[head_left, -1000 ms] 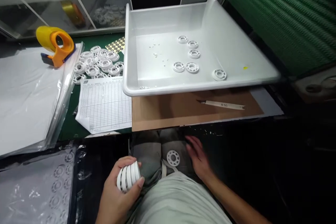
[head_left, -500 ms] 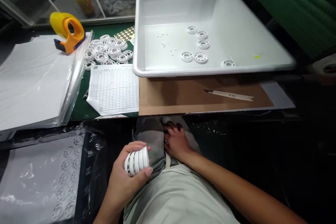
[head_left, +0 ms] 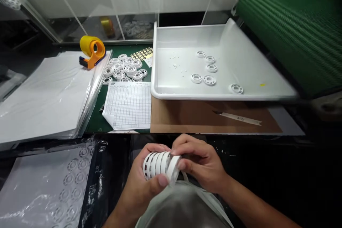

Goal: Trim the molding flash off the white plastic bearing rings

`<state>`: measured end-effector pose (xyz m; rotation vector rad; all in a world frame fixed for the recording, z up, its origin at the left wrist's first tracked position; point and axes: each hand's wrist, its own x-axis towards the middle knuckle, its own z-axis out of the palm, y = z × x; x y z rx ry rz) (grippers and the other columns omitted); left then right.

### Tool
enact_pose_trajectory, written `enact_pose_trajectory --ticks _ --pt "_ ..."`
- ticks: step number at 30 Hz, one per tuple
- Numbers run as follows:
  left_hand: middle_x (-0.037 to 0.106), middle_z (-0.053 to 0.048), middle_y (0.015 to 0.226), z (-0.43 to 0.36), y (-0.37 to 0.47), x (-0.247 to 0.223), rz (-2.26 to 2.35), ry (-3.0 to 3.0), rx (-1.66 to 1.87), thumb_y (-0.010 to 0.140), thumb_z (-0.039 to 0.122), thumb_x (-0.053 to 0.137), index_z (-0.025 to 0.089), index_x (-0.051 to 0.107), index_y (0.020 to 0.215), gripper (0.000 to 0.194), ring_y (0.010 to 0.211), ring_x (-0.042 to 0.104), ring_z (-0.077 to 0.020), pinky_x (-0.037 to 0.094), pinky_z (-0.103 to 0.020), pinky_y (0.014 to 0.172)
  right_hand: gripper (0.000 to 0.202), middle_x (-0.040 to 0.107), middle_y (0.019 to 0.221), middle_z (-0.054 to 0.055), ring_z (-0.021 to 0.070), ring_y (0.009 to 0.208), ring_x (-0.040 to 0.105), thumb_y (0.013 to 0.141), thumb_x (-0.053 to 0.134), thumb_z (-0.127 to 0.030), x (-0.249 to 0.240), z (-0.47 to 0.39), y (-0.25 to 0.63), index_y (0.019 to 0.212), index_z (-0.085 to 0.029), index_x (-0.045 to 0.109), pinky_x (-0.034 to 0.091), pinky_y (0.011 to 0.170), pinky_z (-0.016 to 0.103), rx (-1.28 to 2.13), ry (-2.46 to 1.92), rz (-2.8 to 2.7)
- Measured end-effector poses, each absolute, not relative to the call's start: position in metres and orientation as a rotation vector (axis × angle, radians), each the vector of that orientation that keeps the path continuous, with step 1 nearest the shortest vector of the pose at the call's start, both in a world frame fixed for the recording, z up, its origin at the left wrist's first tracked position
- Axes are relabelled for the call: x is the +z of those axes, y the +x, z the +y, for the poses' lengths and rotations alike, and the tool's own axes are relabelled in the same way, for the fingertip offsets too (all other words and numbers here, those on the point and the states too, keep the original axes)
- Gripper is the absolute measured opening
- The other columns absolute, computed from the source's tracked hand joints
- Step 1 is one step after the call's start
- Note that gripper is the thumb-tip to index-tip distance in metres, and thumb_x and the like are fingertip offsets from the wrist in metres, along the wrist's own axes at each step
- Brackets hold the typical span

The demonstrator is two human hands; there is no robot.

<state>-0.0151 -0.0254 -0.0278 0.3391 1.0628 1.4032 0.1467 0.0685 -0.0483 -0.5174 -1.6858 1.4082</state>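
My left hand (head_left: 145,181) is closed around a stack of white rings (head_left: 157,164), which lies on its side above my lap. At the stack's right end, my right hand (head_left: 201,162) pinches a single white ring (head_left: 174,168) between thumb and fingers. This ring tilts slightly away from the others. Several similar rings lie in the white tray (head_left: 187,97) ahead, with small white scraps at its left. A pile of white rings (head_left: 130,69) sits on the green table left of the tray.
An orange tape dispenser (head_left: 93,53) stands on bagged white sheets (head_left: 53,96) at left. A printed form (head_left: 128,105) and a knife (head_left: 240,118) on brown cardboard (head_left: 181,115) lie near the table edge. Bagged rings (head_left: 72,178) are at lower left; a green belt (head_left: 294,25) is at upper right.
My right hand has risen from my lap to the stack and now grips a ring at its right end. My left hand has moved slightly right with the stack. The view has shifted.
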Motion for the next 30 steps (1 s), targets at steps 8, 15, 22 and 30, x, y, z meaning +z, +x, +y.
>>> enact_pose_trajectory --ticks 8,15,22,30 --pt "0.076 -0.003 0.110 0.026 -0.018 -0.010 1.045 0.661 1.383 0.065 0.042 0.103 0.025 0.078 0.104 0.050 0.097 0.075 -0.0170 0.061 -0.020 0.082 0.022 0.065 0.103 0.005 0.0165 0.091 0.065 0.104 0.081 -0.046 -0.045 0.102 0.141 0.119 -0.031 0.084 0.058 0.081 0.027 1.231 -0.494 -1.510" --pt "0.072 0.001 0.119 0.052 -0.017 -0.013 1.429 1.387 1.416 0.081 0.025 0.093 0.031 0.070 0.117 0.044 0.112 0.070 -0.0148 0.054 -0.019 0.098 0.035 0.066 0.110 0.007 0.0205 0.103 0.065 0.107 0.072 -0.056 -0.036 0.100 0.168 0.099 -0.024 0.082 0.054 0.096 0.033 1.392 -0.759 -1.442" --pt "0.056 -0.012 0.143 0.053 -0.009 -0.022 1.274 2.104 1.304 0.094 0.016 0.079 0.030 0.041 0.160 0.078 0.132 0.061 -0.0214 0.052 -0.029 0.113 0.058 0.067 0.102 0.008 0.0198 0.085 0.065 0.080 0.092 -0.070 -0.018 0.097 0.164 0.092 -0.015 0.075 0.058 0.071 0.027 2.040 -0.716 -1.327" --pt "0.029 -0.011 0.171 0.033 -0.011 -0.031 1.264 2.006 1.304 0.086 0.008 0.081 0.042 0.008 0.174 0.119 0.162 0.035 -0.0285 0.035 -0.043 0.133 0.045 0.064 0.091 0.002 0.0140 0.077 0.057 0.082 0.093 -0.032 -0.020 0.088 0.161 0.115 -0.017 0.066 0.053 0.069 0.023 2.107 -0.664 -1.172"
